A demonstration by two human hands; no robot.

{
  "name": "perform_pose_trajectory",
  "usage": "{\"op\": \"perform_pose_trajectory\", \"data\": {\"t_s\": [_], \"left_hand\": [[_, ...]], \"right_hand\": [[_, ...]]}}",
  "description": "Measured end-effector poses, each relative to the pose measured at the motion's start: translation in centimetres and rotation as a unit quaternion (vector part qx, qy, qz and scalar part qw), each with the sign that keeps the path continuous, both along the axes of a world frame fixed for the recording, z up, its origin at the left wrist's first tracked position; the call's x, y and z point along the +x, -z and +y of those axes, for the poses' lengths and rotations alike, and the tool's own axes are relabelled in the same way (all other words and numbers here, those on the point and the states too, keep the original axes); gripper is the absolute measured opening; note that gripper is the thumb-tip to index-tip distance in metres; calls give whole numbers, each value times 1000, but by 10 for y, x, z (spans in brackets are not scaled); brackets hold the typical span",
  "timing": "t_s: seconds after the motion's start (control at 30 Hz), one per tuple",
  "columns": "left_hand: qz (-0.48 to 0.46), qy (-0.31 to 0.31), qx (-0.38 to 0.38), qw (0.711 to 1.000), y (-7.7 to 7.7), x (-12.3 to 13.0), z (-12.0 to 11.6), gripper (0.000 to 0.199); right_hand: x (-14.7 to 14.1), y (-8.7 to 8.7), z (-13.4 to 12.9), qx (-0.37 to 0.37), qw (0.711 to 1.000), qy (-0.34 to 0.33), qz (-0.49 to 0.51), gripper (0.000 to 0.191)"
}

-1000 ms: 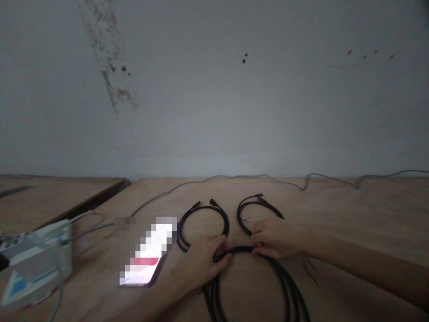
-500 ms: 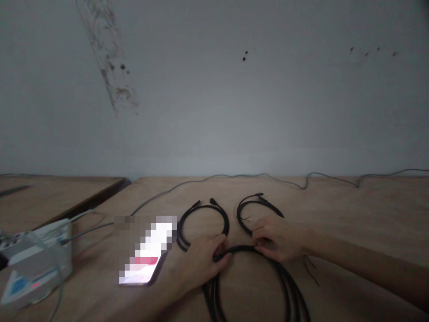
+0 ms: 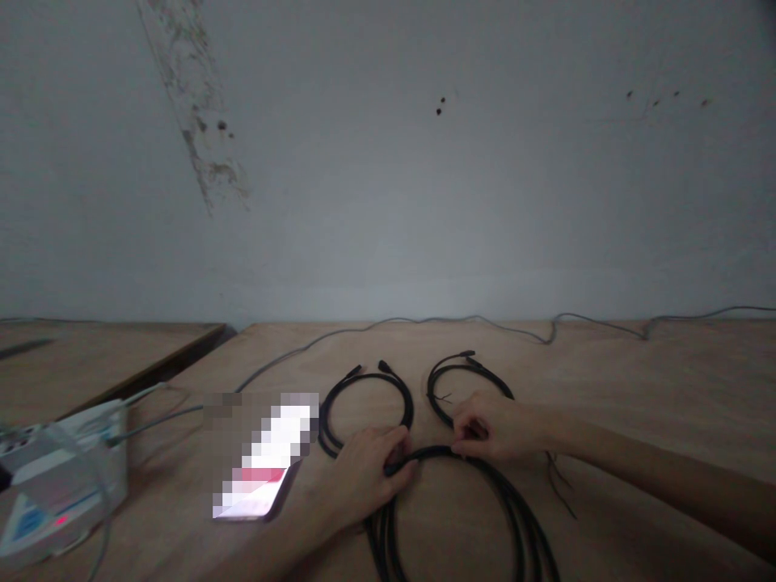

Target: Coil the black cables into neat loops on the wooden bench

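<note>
A large coil of black cable (image 3: 512,505) lies in front of me, running off the bottom edge of the head view. My left hand (image 3: 369,473) is closed on the coil's upper left, thumb and fingers pinching the cable. At the coil's top, my right hand (image 3: 485,428) has its fingers curled together, the tips against the cable; whatever is between them is hidden. Behind my left hand lies a smaller black cable coil (image 3: 411,400) with its connectors showing. Another small coil (image 3: 433,384), partly covered by my right hand, lies to the right.
A phone (image 3: 267,477) with a lit, pixelated screen lies left of my left hand. Farther left are a white power strip (image 3: 73,485) and its cords. Thin dark ties (image 3: 561,485) lie beside my right forearm. A grey wire (image 3: 339,331) runs along the wall.
My right hand has shifted slightly left along the top of the large coil, its fingertips closer together. The left hand keeps its grip on the cable. The whole view has tilted a little.
</note>
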State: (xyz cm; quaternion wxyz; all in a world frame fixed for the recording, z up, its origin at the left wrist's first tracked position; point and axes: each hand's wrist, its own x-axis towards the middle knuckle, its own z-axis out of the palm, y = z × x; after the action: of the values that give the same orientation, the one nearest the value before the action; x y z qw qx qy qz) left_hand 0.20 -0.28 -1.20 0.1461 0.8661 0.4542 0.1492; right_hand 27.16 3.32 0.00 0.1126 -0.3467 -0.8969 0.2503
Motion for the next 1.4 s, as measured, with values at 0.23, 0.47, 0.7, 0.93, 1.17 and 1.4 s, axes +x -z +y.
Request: {"op": "perform_pose_trajectory", "data": {"t_s": [0.23, 0.47, 0.7, 0.93, 1.17, 1.4], "left_hand": [[0, 6, -4, 1000, 0, -1, 0, 13], [-7, 2, 0, 1000, 1, -1, 1, 15], [1, -8, -6, 1000, 1, -1, 0, 18], [-3, -5, 7, 1000, 3, -1, 2, 17], [-9, 1, 10, 1000, 6, -2, 2, 17], [3, -3, 4, 1000, 5, -2, 1, 17]], "right_hand": [[1, 18, 11, -110, 993, 31, 34, 22], [0, 14, 8, -152, 987, 14, 49, 29], [-1, 18, 4, -86, 995, 29, 36, 27], [-2, 19, -1, -25, 999, 23, 31, 26], [-4, 12, -3, 44, 999, -2, 4, 25], [-11, 5, -9, 165, 985, -3, -42, 23]]}}
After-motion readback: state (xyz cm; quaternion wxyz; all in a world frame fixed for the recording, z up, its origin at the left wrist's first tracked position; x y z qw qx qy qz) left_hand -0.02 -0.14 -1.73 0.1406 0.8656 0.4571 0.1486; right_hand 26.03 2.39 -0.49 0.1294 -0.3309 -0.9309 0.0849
